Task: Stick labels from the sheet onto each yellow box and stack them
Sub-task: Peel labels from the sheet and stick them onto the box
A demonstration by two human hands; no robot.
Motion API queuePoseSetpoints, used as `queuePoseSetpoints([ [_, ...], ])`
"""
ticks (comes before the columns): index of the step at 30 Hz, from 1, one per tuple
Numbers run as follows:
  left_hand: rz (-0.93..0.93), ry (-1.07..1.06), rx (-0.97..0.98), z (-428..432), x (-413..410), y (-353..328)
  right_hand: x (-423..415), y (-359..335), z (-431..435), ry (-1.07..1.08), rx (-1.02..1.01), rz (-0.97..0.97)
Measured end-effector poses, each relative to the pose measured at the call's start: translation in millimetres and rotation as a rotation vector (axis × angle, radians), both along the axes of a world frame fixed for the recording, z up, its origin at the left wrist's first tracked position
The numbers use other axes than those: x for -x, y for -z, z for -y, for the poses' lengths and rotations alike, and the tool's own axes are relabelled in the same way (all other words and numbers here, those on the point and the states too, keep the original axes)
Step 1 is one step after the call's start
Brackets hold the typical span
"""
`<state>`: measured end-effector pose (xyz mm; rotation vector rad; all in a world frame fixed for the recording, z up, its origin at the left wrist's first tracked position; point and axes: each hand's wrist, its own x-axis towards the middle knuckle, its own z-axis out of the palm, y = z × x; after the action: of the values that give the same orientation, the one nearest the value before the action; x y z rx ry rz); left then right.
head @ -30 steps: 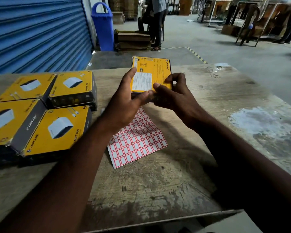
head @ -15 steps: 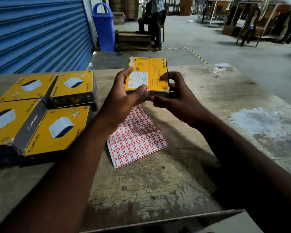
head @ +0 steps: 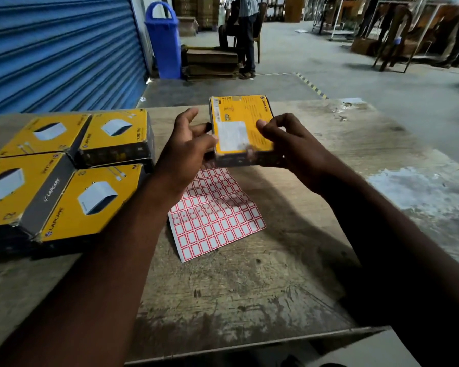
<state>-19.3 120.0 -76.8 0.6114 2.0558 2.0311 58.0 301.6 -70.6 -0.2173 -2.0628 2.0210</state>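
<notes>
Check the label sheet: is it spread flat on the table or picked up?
Spread on the table. The label sheet lies unfolded, grid showing; left hand and right hand are at the yellow box.

The left hand (head: 188, 144) has apparently let go of the yellow box (head: 240, 123), now gripped by the right hand (head: 289, 144) alone.
</notes>
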Motion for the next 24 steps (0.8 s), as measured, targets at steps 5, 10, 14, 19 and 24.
queuePoseSetpoints([
  [5, -0.067, 0.055, 0.151, 0.7, -2.8, 8.0, 1.3, 1.6, -12.7, 0.072, -0.091, 0.121],
  [10, -0.113, 0.045, 0.246, 1.3, -1.0, 12.8, -1.3, -0.8, -18.0, 0.094, -0.290, 0.239],
  [14, -0.220, -0.067, 0.315, -8.9, -8.6, 17.8, -8.5, -2.2, -23.5, 0.118, -0.336, 0.194],
  [19, -0.239, -0.010, 0.366, -20.6, -15.7, 24.7, -7.3, -3.8, -35.4, 0.248, -0.486, 0.225],
  [24, -0.358, 0.002, 0.497, -26.3, -19.3, 28.1, -3.9, 0.8, -43.5, 0.222, -0.627, 0.338],
])
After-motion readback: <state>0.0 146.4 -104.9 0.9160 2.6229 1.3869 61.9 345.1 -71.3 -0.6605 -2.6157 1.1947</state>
